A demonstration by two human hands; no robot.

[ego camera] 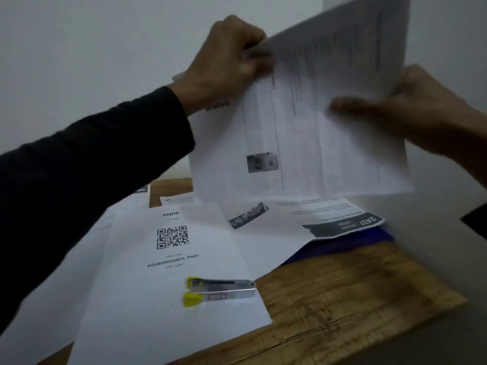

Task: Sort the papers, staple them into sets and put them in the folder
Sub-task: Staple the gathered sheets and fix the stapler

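Fingers pinch blurred papers, seemingly upright.

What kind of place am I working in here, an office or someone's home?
Probably a small desk against a plain wall; home or office can't be told. A wooden tabletop carries loose printed sheets, among them one with a QR code, a yellow-ended stapler and a blue folder.
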